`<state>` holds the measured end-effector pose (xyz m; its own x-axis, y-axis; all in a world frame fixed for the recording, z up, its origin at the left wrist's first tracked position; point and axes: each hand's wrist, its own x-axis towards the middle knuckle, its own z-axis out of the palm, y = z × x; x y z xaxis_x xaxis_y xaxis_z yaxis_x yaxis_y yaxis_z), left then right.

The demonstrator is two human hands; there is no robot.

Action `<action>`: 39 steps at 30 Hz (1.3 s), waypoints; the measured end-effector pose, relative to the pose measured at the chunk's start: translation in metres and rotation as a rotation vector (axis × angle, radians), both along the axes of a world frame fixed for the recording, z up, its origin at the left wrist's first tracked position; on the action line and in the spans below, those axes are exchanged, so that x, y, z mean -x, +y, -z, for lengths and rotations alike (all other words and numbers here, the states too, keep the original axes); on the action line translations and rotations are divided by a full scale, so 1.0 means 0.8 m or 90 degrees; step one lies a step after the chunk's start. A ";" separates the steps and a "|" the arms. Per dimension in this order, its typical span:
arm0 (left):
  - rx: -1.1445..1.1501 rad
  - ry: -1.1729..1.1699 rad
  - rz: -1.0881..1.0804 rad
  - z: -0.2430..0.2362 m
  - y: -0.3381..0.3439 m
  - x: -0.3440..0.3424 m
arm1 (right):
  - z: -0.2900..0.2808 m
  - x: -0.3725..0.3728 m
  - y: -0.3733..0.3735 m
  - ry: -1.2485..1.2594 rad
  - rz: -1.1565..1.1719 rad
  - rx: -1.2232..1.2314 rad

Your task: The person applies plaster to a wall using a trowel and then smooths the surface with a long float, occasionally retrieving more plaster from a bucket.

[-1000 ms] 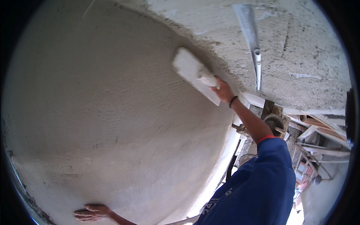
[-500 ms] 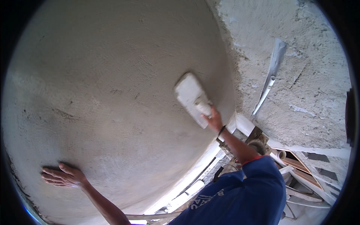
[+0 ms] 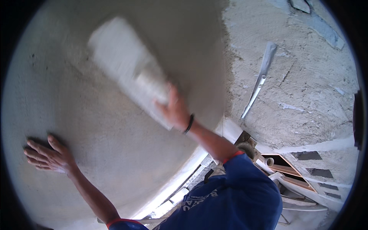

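My right hand point(image 3: 175, 109), with a black band on its wrist, grips the handle of a pale rectangular plastering float point(image 3: 115, 57), blurred by motion against the plastered wall point(image 3: 115, 153). The float lies slanted, its far end toward the upper left. My left hand point(image 3: 50, 155) rests on the same wall at the lower left, fingers spread and holding nothing.
On the rough surface point(image 3: 314, 84) at the right runs a pale channel with a pipe point(image 3: 256, 96). Lower right are framed openings point(image 3: 291, 168), a short round pipe point(image 3: 269, 162), and a bucket-like container point(image 3: 245, 149) on planks. A bright gap runs along the wall's lower edge.
My right hand and the float have moved left across the wall, with the float now higher in view. My left hand has shifted upward and leftward. The view has also turned.
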<state>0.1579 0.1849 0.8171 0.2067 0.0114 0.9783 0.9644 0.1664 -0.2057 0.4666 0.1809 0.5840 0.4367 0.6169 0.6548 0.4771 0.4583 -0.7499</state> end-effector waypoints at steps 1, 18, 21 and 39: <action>0.008 -0.001 0.013 0.002 0.002 -0.004 | -0.005 -0.028 0.012 0.054 0.019 0.002; -0.011 0.055 0.022 0.005 0.005 -0.002 | 0.429 0.136 -0.043 1.054 0.037 0.304; -0.029 0.060 0.001 0.003 0.014 0.011 | 0.474 0.178 -0.053 1.177 0.012 0.330; -0.051 0.026 -0.061 0.013 0.013 0.004 | 0.218 0.001 -0.012 0.797 0.022 0.086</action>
<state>0.1545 0.1955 0.8064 0.2484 -0.0451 0.9676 0.9344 0.2744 -0.2271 0.4661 0.1712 0.4099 0.7281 0.6230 -0.2861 -0.5833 0.3437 -0.7359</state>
